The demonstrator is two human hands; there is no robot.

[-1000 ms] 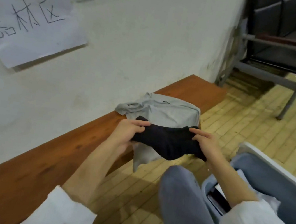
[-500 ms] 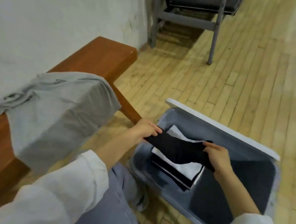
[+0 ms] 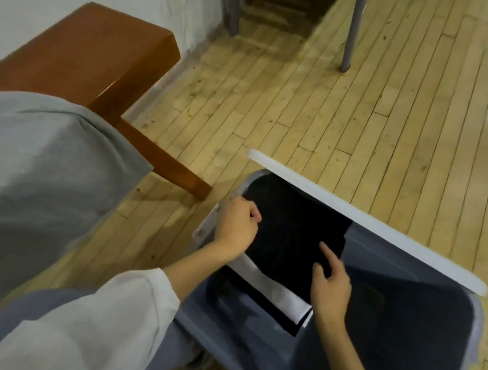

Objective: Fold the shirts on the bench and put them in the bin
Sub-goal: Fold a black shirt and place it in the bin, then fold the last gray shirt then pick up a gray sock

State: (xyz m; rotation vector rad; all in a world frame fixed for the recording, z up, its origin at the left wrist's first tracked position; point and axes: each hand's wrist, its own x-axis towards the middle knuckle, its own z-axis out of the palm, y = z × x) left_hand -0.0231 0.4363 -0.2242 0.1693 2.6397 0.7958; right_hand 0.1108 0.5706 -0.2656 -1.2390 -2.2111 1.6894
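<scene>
Floorboards (image 3: 399, 127) of pale wood fill most of what I get through the head camera, and the red-brown bench (image 3: 77, 48) runs along the wall on my left. A grey shirt (image 3: 36, 173) lies across the bench's near stretch, unfolded and rumpled, its cloth hanging over the front edge toward the floor. Just beside the bench's foot stands the blue-grey bin (image 3: 420, 347), with a white strip (image 3: 356, 218) along its far edge, lid or rim I cannot say. Inside, against the bin's left wall, sits a small stack: a folded black shirt (image 3: 289, 234) on top, a folded white garment (image 3: 278, 295) showing at the stack's near edge beneath it, and a dark layer (image 3: 289, 324) under that. My left hand (image 3: 238, 230) is at the black shirt's left edge, by the bin's left wall, fingers curled; whether they pinch the cloth or hold nothing I cannot tell. My right hand (image 3: 330, 284) rests on the shirt's near right corner, fingers spread and the forefinger straight, touching and not gripping. As I judge it, the black shirt is as good as delivered and wants only letting go. The grey one is the work left: fold it on the bench, then lower it onto the stack. The bench runs out of view at the left, so more shirts may be waiting there.
</scene>
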